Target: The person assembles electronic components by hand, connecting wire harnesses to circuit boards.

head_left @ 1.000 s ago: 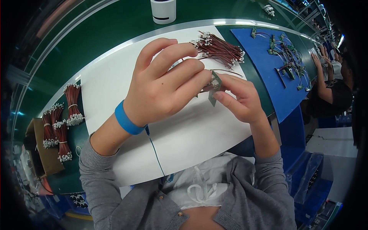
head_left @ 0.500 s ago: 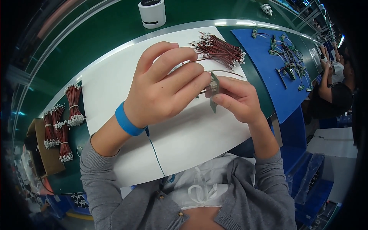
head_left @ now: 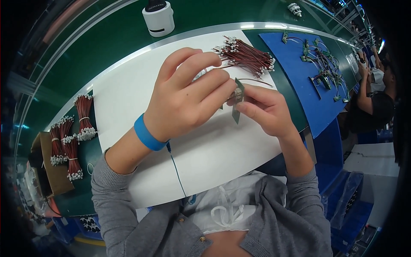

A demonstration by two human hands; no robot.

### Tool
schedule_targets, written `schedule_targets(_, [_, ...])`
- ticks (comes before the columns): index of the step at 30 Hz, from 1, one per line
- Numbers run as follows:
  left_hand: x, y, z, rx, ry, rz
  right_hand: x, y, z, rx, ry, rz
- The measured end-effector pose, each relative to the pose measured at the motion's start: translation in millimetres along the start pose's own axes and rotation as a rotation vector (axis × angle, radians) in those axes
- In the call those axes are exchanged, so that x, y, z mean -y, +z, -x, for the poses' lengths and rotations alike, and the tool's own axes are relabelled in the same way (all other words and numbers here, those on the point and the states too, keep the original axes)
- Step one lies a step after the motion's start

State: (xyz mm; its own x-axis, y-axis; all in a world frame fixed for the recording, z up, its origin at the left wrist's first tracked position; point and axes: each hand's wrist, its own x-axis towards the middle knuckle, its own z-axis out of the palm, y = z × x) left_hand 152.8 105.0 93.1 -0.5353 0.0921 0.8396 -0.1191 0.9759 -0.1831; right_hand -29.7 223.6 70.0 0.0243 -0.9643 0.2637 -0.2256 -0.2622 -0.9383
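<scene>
My right hand (head_left: 263, 109) grips a small green circuit board (head_left: 238, 103) on edge above a white sheet (head_left: 128, 90) on the bench. My left hand (head_left: 188, 96), with a blue wrist strap (head_left: 147, 133) and its blue cord, pinches at the top of the board where a thin red wire (head_left: 252, 80) leads away. What exactly the left fingertips hold is hidden by the fingers. A loose bundle of red wires with white connectors (head_left: 246, 55) lies just beyond both hands.
Tied bundles of red wires (head_left: 70, 139) lie at the left by a brown box (head_left: 49, 165). A blue mat (head_left: 308, 73) with several wired boards sits at right. A white cylinder (head_left: 158, 19) stands at the back. Another person (head_left: 372, 98) works at far right.
The circuit board has turned from lying flat between my hands to standing on edge. Both hands stay together at the same spot.
</scene>
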Motion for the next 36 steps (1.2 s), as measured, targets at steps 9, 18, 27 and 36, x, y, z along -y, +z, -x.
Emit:
schedule_targets(9, [80,-7,28,0.353,-0.818,0.921,28,-9,-7,0.014,0.234,0.302])
schedule_targets(18, [92,15,71,0.274,-1.137,1.176,77,-9,-45,0.057,0.031,0.652])
schedule_targets(27, [94,6,50,0.247,-1.15,1.244,71,50,-126,0.654,-0.122,1.244])
schedule_targets(36, [146,-15,68,0.339,-0.922,0.969,114,47,-215,0.546,0.0,0.804])
